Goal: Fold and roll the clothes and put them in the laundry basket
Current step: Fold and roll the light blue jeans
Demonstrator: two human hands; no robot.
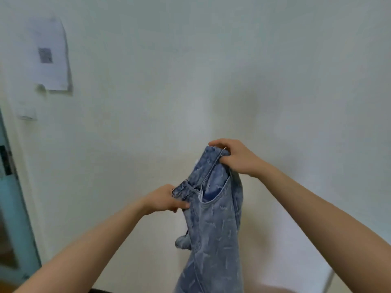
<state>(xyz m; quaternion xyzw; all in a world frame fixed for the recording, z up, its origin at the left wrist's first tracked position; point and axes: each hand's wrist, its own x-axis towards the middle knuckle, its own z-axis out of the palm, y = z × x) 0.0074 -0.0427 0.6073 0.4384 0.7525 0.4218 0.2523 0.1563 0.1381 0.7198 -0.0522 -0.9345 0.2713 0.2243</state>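
I hold one pair of blue jeans [213, 229] up in the air in front of me. They are light blue with pale streaks all over. The top edge of the jeans is tilted, high on my right side and low on my left side. The rest hangs straight down and goes out of the bottom of the view. I can see one front pocket [213, 193], and it gapes open a little, with darker blue inside.

I use two hands. My right hand [234, 157] is the higher one. Its fingers curl over the top edge of the jeans and my thumb presses on the front, so it grips the cloth tight. My left hand [163, 199] is lower and nearer to me. It holds the other end of the top edge, with fingers behind the cloth and my thumb on the front. Both my arms are bare and reach out in front.

Behind the jeans is one plain pale wall [211, 70]. One sheet of paper [50, 58] is stuck on it, high on the left, with a small dark square in the middle. The square is too blurry to read. At the far left edge is one blue-green door [12, 208]. At the bottom right is something white [296, 250], and I cannot tell what it is.
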